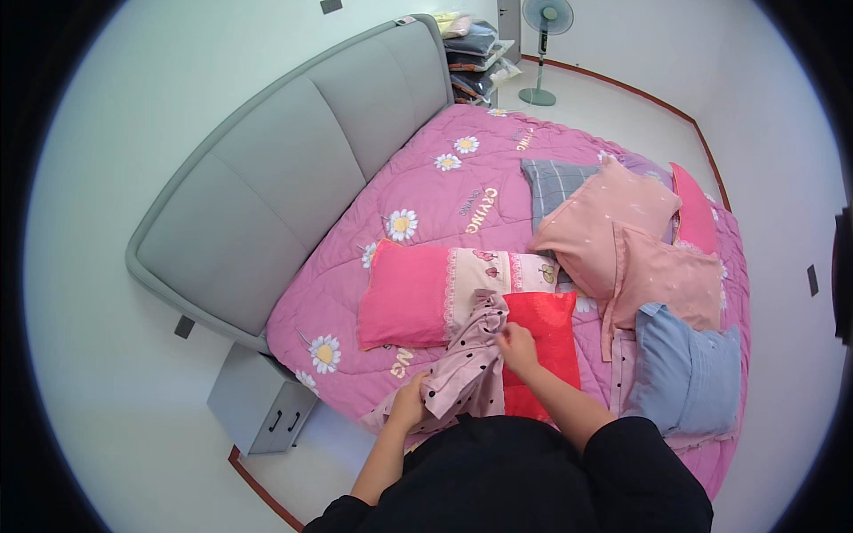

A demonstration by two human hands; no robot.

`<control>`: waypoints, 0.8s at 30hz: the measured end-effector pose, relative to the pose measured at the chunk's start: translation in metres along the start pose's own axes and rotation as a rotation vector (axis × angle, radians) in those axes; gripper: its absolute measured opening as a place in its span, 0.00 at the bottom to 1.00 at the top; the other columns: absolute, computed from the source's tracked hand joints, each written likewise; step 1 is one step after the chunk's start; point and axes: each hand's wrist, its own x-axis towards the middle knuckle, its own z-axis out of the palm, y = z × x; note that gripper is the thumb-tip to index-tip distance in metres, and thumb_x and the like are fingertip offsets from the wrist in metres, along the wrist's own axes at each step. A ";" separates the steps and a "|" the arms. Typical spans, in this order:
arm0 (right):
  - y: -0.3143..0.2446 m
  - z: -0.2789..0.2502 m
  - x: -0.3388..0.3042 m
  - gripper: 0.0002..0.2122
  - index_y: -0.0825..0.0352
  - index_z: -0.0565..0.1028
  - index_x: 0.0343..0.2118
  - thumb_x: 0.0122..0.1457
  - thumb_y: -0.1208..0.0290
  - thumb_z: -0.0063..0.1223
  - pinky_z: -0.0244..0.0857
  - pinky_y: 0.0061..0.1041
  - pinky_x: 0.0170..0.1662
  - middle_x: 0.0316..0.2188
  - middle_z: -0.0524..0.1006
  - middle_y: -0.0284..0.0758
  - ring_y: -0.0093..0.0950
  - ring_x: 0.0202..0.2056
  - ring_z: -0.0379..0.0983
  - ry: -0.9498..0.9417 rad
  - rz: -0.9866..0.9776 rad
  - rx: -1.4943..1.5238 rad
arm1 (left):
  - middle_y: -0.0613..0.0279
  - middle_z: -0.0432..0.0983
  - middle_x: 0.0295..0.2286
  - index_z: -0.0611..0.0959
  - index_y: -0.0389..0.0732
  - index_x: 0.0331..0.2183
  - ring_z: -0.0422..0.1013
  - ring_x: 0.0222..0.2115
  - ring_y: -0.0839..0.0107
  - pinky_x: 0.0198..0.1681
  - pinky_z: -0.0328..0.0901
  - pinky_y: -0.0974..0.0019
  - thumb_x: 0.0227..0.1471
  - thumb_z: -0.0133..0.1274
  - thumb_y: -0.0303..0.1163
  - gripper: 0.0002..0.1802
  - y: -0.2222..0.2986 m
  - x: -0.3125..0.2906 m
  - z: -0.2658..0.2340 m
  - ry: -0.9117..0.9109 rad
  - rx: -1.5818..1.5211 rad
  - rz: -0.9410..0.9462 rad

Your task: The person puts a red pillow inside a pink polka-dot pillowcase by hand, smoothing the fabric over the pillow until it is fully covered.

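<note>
At the near edge of the bed (329,289), the left hand (410,404) has its fingers curled around the lower part of a pink dotted cloth (468,366). The right hand (518,349), fingers closed, grips the cloth's right side higher up. The cloth hangs bunched between the hands, overlapping a red pillow (549,351). Beyond lies a pink-and-white pillow (426,293), toward the headboard (293,151).

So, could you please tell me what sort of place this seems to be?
It looks like a bedroom: there is a grey padded headboard, a flower-patterned pink quilt with several pillows on it, and a small bedside cabinet.
</note>
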 end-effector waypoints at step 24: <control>-0.059 0.020 -0.023 0.15 0.66 0.73 0.32 0.34 0.79 0.55 0.62 0.34 0.39 0.28 0.74 0.42 0.41 0.35 0.70 -0.638 -0.589 0.074 | 0.49 0.71 0.38 0.73 0.39 0.42 0.68 0.40 0.53 0.43 0.62 0.61 0.32 0.58 0.27 0.28 -0.064 -0.029 -0.013 0.078 0.001 0.005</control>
